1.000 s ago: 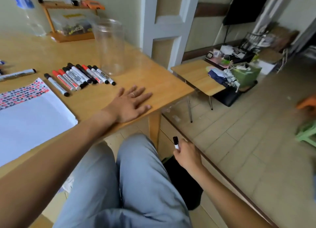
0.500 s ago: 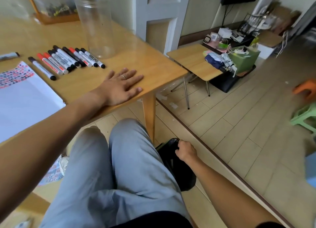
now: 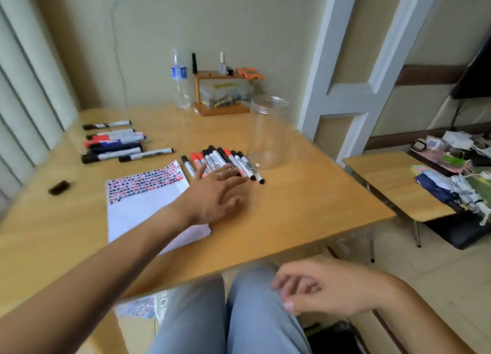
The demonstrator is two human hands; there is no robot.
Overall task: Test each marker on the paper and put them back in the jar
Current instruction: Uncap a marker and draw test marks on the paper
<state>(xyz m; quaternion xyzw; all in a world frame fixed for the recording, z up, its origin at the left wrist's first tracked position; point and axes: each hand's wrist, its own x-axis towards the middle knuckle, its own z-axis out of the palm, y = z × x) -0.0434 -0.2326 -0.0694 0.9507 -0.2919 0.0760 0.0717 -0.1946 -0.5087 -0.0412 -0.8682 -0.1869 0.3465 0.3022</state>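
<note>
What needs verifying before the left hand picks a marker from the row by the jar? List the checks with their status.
1. Left hand free: ok, fingers spread and holding nothing, reaching over the row of markers.
2. Right hand free to pull a cap: ok, loosely curled and holding nothing, above the lap.
3. Jar ready: ok, upright, lid off, nothing inside.
4. Bare space on the paper: ok, only the far strip is marked.
5. Markers capped: ok.
6. Ink works: cannot tell.
</note>
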